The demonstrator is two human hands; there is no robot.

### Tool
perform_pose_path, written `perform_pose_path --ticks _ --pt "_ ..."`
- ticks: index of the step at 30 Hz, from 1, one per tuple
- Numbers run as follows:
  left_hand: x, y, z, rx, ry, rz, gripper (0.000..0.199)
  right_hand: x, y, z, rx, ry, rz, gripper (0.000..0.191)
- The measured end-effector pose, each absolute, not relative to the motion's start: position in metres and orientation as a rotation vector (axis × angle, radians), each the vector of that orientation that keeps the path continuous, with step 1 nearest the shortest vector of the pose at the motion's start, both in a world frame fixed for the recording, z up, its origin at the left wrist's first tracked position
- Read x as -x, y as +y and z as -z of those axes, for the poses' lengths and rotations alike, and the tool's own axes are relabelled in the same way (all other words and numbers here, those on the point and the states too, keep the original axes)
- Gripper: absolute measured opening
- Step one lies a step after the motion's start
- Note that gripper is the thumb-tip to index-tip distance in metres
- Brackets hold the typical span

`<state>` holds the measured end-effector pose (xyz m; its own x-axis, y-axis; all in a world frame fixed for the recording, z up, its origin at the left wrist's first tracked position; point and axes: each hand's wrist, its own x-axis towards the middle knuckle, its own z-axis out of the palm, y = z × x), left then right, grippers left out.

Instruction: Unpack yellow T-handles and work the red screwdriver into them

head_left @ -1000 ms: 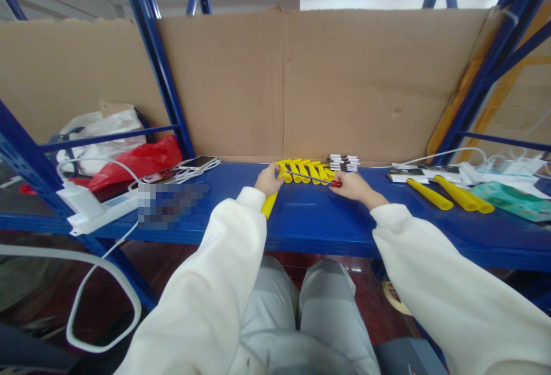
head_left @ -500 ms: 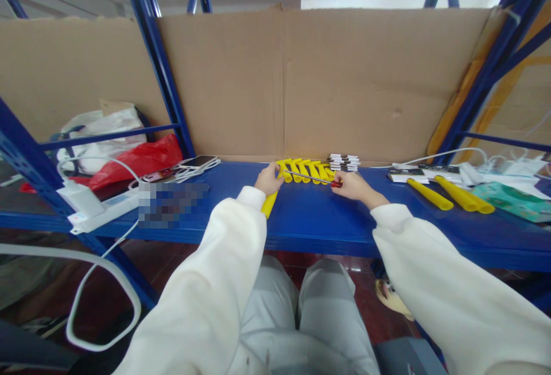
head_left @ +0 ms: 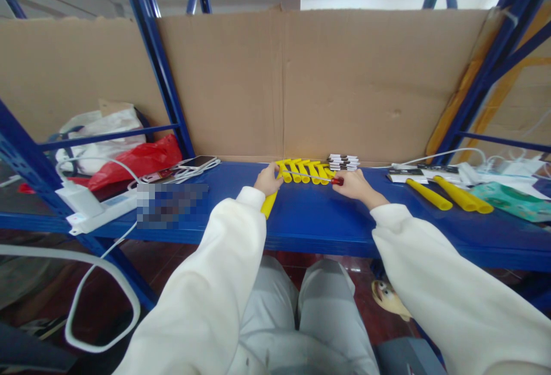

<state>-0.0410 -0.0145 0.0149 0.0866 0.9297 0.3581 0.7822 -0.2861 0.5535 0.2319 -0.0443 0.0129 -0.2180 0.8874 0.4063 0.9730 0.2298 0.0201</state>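
Note:
My left hand [head_left: 267, 180] is closed round the upper part of a yellow tube [head_left: 269, 205], whose lower end slants down toward the table's front. In my right hand [head_left: 355, 184] is a screwdriver [head_left: 337, 181] with a red handle. Its thin metal shaft runs level to the left, and the tip meets the left fingers at the top of the tube; the exact contact is hidden. Behind the shaft lies a row of several yellow tubes [head_left: 305, 173], side by side and slanted. A stack of small black-and-white pieces [head_left: 343, 162] sits at the row's right end.
Blue table [head_left: 318, 220] with a cardboard wall [head_left: 344, 88] behind. On the right lie more yellow tubes [head_left: 430, 194], black-and-white packs [head_left: 408, 175] and a green packet [head_left: 512, 201]. On the left are a power strip [head_left: 107, 209], a phone [head_left: 198, 162], cables and a red bag [head_left: 142, 159].
My right fingers have shifted slightly on the red screwdriver handle. My left hand and the yellow tube stay in place.

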Motion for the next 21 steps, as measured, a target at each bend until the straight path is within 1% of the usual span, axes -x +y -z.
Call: perform_pose_path --ticks 5,17,21 --pt "0.0414 -0.0129 -0.0143 -2.130 1.725 -0.983 0.024 -0.2330 -0.0425 -0.0106 1.723 -2.214 0.371 0.010" --pt "0.0405 -0.0156 -0.0145 -2.119 1.713 -0.989 0.025 -0.2319 -0.0458 -0.0125 1.763 -2.204 0.407 0.020" --pt "0.0409 -0.0145 -0.0139 -2.129 1.704 -0.998 0.024 -0.2327 -0.0439 -0.0115 1.724 -2.197 0.383 0.018"
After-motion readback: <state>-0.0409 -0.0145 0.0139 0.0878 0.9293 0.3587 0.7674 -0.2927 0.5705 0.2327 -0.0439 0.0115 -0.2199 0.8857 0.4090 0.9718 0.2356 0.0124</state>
